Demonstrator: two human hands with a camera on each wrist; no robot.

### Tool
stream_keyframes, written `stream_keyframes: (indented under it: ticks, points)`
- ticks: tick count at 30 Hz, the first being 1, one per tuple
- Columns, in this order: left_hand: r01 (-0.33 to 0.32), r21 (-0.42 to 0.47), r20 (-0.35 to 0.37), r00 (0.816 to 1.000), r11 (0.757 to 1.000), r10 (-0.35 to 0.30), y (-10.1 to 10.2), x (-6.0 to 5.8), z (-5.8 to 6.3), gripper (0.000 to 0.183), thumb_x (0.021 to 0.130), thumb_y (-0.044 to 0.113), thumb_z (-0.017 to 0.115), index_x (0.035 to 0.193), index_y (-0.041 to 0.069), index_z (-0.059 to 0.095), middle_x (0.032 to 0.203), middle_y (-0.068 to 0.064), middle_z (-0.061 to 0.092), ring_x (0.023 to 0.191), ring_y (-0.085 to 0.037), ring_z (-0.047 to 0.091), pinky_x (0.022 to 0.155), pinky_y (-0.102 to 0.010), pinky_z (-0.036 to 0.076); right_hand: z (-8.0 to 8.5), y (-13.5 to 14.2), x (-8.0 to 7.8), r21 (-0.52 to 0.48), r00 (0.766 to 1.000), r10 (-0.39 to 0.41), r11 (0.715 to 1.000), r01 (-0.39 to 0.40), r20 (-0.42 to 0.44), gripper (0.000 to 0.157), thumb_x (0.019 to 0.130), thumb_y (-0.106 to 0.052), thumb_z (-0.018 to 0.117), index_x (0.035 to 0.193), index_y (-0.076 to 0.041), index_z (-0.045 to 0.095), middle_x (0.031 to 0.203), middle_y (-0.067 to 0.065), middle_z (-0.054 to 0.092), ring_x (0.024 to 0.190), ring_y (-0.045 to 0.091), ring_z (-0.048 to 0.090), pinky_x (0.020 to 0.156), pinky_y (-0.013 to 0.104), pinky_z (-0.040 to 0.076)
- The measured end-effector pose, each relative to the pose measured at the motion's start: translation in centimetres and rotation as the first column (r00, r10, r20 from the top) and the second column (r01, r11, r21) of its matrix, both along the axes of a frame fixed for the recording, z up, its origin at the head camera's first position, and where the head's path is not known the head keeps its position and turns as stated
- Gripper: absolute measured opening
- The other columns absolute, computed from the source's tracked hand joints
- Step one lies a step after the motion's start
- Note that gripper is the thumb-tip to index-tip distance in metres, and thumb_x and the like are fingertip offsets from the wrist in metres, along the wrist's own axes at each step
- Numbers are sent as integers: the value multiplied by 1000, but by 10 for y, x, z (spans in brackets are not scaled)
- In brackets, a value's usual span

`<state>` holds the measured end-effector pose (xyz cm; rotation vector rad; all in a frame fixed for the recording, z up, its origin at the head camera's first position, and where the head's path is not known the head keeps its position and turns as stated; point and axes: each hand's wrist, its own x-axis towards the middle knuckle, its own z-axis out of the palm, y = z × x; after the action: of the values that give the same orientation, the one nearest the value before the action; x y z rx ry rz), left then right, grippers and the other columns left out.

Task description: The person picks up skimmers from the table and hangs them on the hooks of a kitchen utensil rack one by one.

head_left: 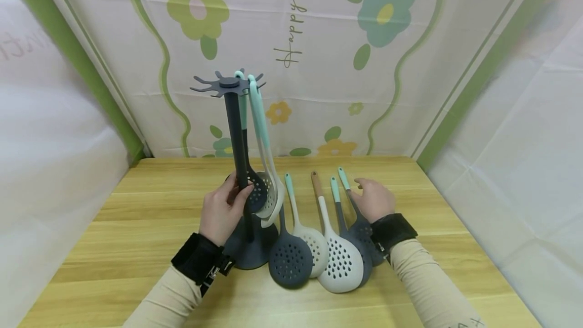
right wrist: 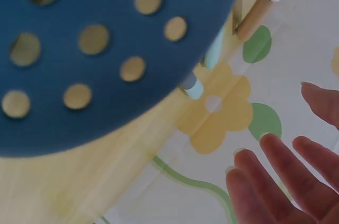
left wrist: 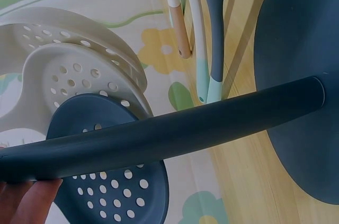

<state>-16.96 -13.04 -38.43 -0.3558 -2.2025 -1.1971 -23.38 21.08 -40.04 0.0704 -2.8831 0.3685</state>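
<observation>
My left hand (head_left: pixel 224 211) grips the dark post (head_left: pixel 236 140) of a utensil stand, whose top is a ring of hooks and whose base (head_left: pixel 252 252) is round. From the hooks hang a dark slotted ladle (head_left: pixel 257 194) and pale perforated utensils with mint handles (head_left: pixel 258 115); the left wrist view shows two pale perforated heads (left wrist: pixel 79 75) behind the dark one. My right hand (head_left: pixel 374 200), its fingers apart and holding nothing, is beside the mint handle (head_left: pixel 343 178) of the rightmost dark skimmer (head_left: pixel 364 234). That skimmer's perforated head (right wrist: pixel 106 49) fills the right wrist view's upper left.
Left of that skimmer lie another dark one with a mint handle (head_left: pixel 335 189), a white skimmer (head_left: pixel 340 264) with a brown handle, a cream skimmer (head_left: pixel 316 249) and a dark skimmer (head_left: pixel 290 261) near the base. Printed cloth (head_left: pixel 319 115) encloses the wooden table (head_left: pixel 159 216).
</observation>
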Motion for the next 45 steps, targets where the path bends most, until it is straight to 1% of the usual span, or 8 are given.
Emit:
stream_keyframes:
  ticks: [6,14,21,28,33,37,42,45]
  points:
    - [-2,1,4,1000,1000,2,0,0,-1,31,93,15,70,121,2,64,98,-18,75,90,-35,74,68,-44,61,-7,2,-1,18,999,-8,1000,7,50,42,90,-29,71,122,-2,67,111,17,73,91,33,72,57,37,55]
    - [2,-4,-29,1000,1000,-2,0,-1,-1,29,94,12,68,121,1,64,96,-18,75,88,-35,75,68,-44,61,-14,5,-1,20,996,-13,1000,12,90,46,89,-29,72,124,0,65,111,18,73,93,33,72,60,38,56]
    - [9,-1,-28,1000,1000,-9,0,-1,-1,31,94,13,68,122,0,64,97,-18,75,89,-35,74,68,-43,61,-18,6,-1,39,991,-19,999,14,132,47,88,-30,73,121,3,66,106,20,73,85,32,72,57,37,54]
    - [12,-7,-24,1000,1000,-12,0,0,1,31,94,13,69,122,2,64,97,-17,75,90,-33,75,68,-42,61,-23,7,0,15,982,-30,999,28,184,50,87,-31,74,121,4,66,103,20,73,84,30,71,59,38,55]
    - [15,-1,-13,1000,1000,-15,0,0,2,29,94,13,68,121,2,64,98,-17,75,91,-33,74,69,-42,61,-25,7,0,11,979,-36,999,35,203,51,87,-32,74,120,5,66,89,15,73,70,22,65,53,33,50]
    - [15,0,-9,1000,1000,-15,0,1,2,29,94,14,68,121,2,64,98,-17,75,91,-33,75,68,-41,61,-27,9,-1,16,975,-38,999,35,220,50,88,-32,74,119,6,66,75,9,68,61,18,57,48,29,44]
    - [15,-1,-10,1000,1000,-15,0,0,2,28,95,13,68,120,2,65,98,-17,75,91,-33,75,68,-41,61,-29,9,-1,22,972,-38,999,34,231,50,88,-33,74,117,6,67,73,7,65,60,18,56,48,29,43]
    - [15,-1,-10,1000,1000,-15,0,0,1,28,94,13,68,120,2,65,98,-17,75,90,-32,75,68,-41,61,-29,9,-1,22,971,-40,999,36,235,44,87,-33,74,109,5,69,71,6,62,60,18,54,47,29,40]
